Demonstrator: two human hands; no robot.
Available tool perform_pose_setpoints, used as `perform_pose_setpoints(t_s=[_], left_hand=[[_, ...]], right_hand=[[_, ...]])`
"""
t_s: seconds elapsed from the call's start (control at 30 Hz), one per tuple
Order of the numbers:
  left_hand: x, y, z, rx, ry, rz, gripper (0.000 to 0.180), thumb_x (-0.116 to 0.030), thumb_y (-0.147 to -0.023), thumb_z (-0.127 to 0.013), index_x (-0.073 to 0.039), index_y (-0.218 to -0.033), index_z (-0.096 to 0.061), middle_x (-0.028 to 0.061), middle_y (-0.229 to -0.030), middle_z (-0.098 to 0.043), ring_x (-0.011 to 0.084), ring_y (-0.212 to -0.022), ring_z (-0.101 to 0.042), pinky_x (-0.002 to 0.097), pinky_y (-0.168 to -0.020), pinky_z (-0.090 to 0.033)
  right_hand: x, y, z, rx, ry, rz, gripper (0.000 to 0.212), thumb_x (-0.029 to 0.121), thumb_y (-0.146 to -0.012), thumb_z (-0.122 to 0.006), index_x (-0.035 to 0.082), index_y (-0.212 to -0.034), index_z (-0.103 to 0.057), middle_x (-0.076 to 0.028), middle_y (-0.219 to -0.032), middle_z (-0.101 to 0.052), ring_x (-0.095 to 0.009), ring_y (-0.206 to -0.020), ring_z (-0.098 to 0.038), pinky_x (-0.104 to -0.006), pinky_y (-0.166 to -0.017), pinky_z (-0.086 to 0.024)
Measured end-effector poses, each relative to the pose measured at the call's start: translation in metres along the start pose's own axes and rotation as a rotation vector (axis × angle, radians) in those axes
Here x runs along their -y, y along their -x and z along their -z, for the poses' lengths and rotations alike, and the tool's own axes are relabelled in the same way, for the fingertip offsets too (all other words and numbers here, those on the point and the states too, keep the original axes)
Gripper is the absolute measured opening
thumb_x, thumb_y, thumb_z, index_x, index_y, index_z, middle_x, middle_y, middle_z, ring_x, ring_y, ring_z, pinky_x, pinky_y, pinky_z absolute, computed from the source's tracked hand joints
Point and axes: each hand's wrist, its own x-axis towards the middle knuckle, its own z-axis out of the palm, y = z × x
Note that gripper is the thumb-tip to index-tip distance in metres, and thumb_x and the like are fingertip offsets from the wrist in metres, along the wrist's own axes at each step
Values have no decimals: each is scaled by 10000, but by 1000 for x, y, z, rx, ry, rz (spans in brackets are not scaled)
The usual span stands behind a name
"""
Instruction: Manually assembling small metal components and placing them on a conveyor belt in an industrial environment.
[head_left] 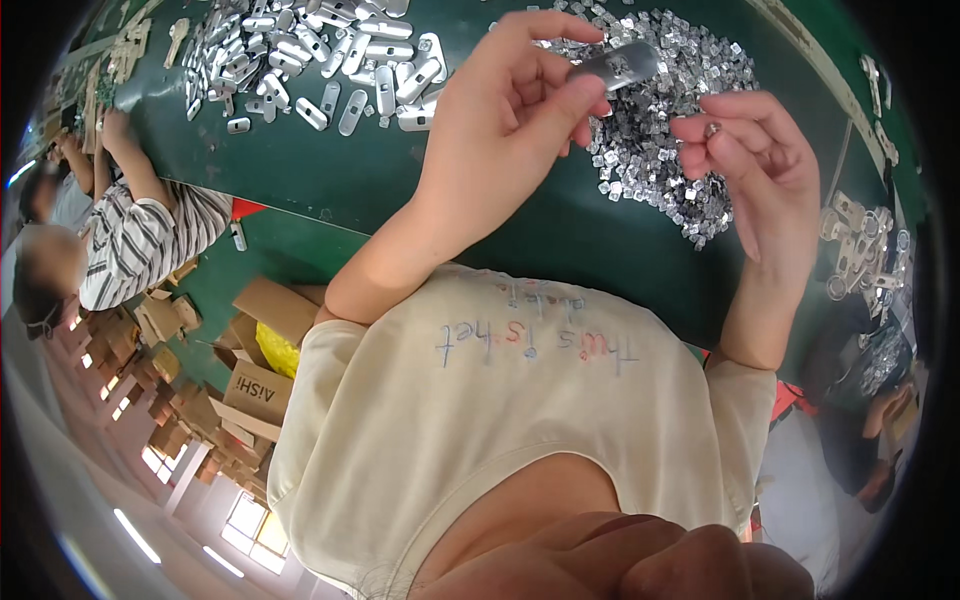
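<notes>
My left hand [490, 130] pinches one end of a flat, oblong silver metal plate [632, 62] between thumb and fingers. The plate is tilted above the pile, with a small marking or cut-out near its middle. To the right, my right hand [770, 165] holds a tiny shiny metal piece [711, 130] between thumb and forefinger, apart from the plate. Below and between both hands lies a large heap of small silver metal clips or squares [665, 150]. Farther left, a heap of oblong metal plates with slots [300, 50] is spread out.
The piles lie on a green table [340, 175]. At the left, another person in a striped shirt [150, 235] works at the same table. Opened cardboard boxes [255, 385], one with yellow plastic [275, 348], stand beside me. More metal parts [865, 245] lie at the far right.
</notes>
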Motion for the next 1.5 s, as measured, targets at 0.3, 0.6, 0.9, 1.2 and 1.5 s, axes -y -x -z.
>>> perform_pose_setpoints(t_s=[0.3, 0.6, 0.9, 1.2, 1.5], left_hand=[[-6, 7, -15, 63, 57, -9, 265, 33, -806, -610, 28, -1063, -545, 80, -771, -630, 112, -649, -604, 195, -554, -466], [-11, 14, -10, 150, 148, 46, 217, 53, -828, -560, 37, -1044, -579, 81, -842, -623, 102, -681, -587, 210, -596, -477], [-9, 9, -5, 206, 155, 52, 173, 22, -802, -596, -14, -971, -607, 50, -764, -607, 92, -626, -583, 210, -582, -481], [8, 1, 1, 112, 164, -42, 309, 98, -777, -613, 17, -1070, -554, 55, -887, -591, 88, -737, -591, 202, -634, -488], [2, 10, 10, 95, 169, 38, 279, 66, -791, -614, 49, -1059, -537, 100, -900, -603, 126, -762, -613, 226, -672, -521]], right_hand=[[1, 15, -17, -135, 620, 477, 157, -77, -811, -574, -100, -966, -585, -173, -939, -607, -190, -814, -601, -261, -691, -489], [-9, 10, -23, -101, 1407, 1073, 299, 22, -525, -669, -12, -822, -671, -95, -868, -619, -235, -785, -573, -313, -635, -468], [-2, 18, -28, -29, 1650, 1038, 176, 58, -660, -671, 36, -834, -670, -53, -929, -632, -191, -855, -583, -314, -711, -473], [3, -28, 11, 133, 1319, 1086, 312, 169, -603, -764, 31, -820, -588, -95, -961, -626, -246, -828, -591, -362, -730, -478], [59, -123, 292, -887, 2121, 89, 477, 277, -764, -653, 235, -1221, -520, -100, -1251, -484, -270, -1120, -473, -495, -898, -387]])
